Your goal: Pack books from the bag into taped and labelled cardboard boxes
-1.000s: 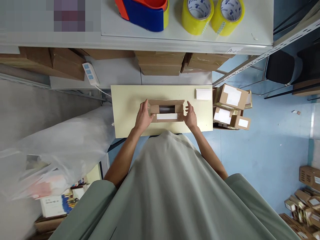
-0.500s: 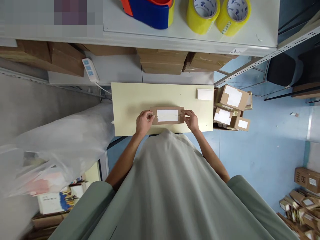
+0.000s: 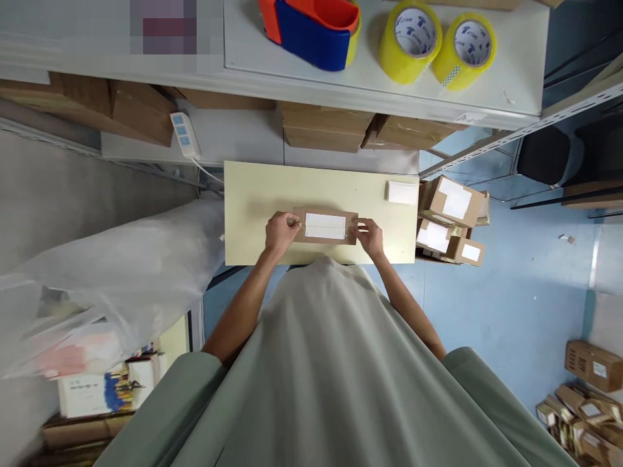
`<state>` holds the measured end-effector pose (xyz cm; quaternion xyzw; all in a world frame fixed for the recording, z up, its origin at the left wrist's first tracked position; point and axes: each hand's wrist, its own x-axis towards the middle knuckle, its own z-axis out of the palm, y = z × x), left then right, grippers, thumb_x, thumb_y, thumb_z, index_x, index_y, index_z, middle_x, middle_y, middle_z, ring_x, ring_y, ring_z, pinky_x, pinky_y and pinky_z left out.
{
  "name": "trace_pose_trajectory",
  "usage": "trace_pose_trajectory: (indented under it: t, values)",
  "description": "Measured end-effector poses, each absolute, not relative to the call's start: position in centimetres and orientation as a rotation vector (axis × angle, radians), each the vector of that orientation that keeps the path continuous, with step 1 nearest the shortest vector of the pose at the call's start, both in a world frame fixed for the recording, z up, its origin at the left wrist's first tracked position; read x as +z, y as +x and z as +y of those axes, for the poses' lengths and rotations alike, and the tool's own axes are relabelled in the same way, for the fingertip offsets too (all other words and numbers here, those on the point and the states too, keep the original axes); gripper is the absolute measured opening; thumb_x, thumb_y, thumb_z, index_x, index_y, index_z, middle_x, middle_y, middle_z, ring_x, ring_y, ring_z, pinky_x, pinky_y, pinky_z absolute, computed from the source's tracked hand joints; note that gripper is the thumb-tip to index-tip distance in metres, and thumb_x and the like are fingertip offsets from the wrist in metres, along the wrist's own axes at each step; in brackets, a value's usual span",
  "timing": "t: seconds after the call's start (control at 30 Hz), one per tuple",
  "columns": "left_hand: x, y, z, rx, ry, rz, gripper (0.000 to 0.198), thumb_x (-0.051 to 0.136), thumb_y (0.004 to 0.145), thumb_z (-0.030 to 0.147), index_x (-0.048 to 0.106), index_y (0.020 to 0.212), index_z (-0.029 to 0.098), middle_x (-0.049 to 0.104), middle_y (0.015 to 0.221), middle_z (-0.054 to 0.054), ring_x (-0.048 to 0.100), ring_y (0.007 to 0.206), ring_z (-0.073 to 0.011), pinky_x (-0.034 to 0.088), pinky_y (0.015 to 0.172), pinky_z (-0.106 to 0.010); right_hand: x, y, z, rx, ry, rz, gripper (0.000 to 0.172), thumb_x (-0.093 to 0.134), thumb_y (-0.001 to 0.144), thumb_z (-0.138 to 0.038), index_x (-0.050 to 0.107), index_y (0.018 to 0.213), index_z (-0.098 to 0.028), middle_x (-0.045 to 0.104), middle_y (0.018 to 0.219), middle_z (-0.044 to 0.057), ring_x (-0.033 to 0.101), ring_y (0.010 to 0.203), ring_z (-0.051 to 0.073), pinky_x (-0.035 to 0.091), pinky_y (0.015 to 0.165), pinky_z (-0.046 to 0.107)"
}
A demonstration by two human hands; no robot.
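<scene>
A slim brown cardboard box lies lengthwise on the pale yellow table. On its top is a white label, crossed by a thin lengthwise line. My left hand is at the box's left end, thumb and forefinger pinched at its edge. At the opposite end, my right hand has its fingertips closed over the edge. The fingertips hide what exactly is between them. A small white stack, perhaps labels, lies at the table's far right corner.
Labelled boxes are piled right of the table. Above, a shelf holds a blue and red tape dispenser and yellow tape rolls. A power strip lies behind the table; a large plastic bag hangs at left.
The view has shifted and turned slightly, so the shelf and table appear a little tilted. Both hands remain at the ends of the box, with hardly any movement of their own.
</scene>
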<state>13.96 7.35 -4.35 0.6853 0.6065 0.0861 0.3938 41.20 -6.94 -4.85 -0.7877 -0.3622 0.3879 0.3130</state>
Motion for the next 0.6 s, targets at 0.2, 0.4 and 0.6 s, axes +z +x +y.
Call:
trace_pose_trajectory:
  t: [0.2,0.4,0.6]
  values:
    - [-5.0,15.1,8.5,0.143,1.785,1.533,0.014,0.076,0.087,0.012,0.08,0.096,0.022,0.076,0.121,-0.014,0.078,0.09,-0.0282,0.064,0.102,-0.048,-4.7,41.4,-5.0,1.044,-2.214,-0.933,0.016,0.068,0.089,-0.025,0.073,0.105,-0.026,0.084,0.124,0.006,0.083,0.094,0.023,0.069,0.089,0.04]
    - [-4.7,14.5,8.6,0.136,1.795,1.489,0.012,0.075,0.09,0.016,0.08,0.098,0.023,0.076,0.119,-0.012,0.077,0.091,-0.027,0.064,0.103,-0.046,-4.3,41.8,-4.9,1.11,-2.164,-0.914,0.014,0.072,0.087,-0.026,0.071,0.101,-0.026,0.085,0.125,0.005,0.084,0.095,0.024,0.069,0.093,0.044]
    - [-4.2,13.7,7.3,0.24,1.743,1.469,0.011,0.07,0.096,0.021,0.079,0.101,0.023,0.078,0.123,-0.011,0.077,0.085,-0.0219,0.064,0.102,-0.042,-3.5,41.3,-5.5,1.02,-2.185,-1.105,0.013,0.067,0.095,-0.027,0.071,0.107,-0.025,0.081,0.128,0.009,0.083,0.097,0.024,0.071,0.089,0.044]
